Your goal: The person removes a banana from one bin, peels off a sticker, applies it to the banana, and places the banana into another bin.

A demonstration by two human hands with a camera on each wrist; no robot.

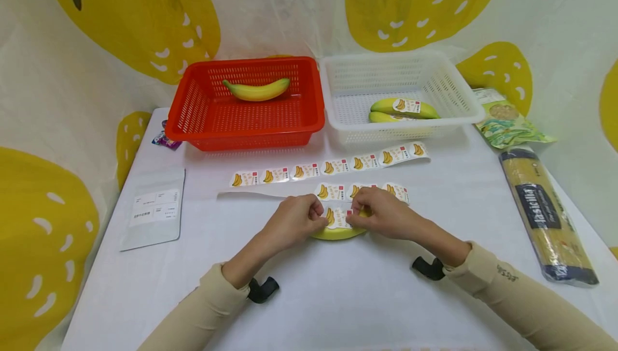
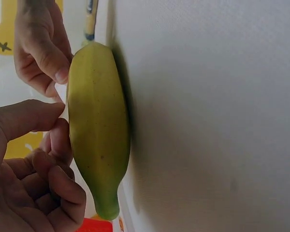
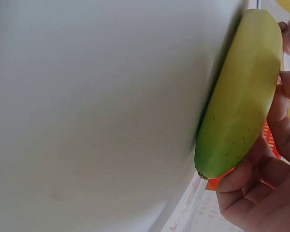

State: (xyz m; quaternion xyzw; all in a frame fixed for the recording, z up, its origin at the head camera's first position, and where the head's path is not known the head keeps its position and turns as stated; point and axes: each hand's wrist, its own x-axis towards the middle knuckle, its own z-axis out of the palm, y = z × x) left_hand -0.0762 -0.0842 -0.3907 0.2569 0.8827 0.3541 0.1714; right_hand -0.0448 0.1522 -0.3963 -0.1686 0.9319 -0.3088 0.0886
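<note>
A yellow banana (image 1: 339,234) lies on the white table in front of the person, its greenish ends showing in the wrist views. Over its upper side is a white sticker (image 1: 338,218) with a banana print. My left hand (image 1: 295,222) pinches the sticker's left edge, and my right hand (image 1: 388,216) pinches its right edge. Both hands are close above the banana; in the left wrist view the sticker (image 2: 61,92) is mostly hidden behind the banana (image 2: 99,116). Just beyond the hands runs a strip of the same stickers (image 1: 305,171), folded back on itself.
A red basket (image 1: 246,137) holds one banana (image 1: 258,91). Beside it, a white basket (image 1: 405,126) contains bananas (image 1: 386,105) with stickers. A grey pouch (image 1: 154,209) lies left; a pasta pack (image 1: 545,214) and a green bag (image 1: 512,123) lie right. Small purple packets (image 1: 166,140) sit by the red basket.
</note>
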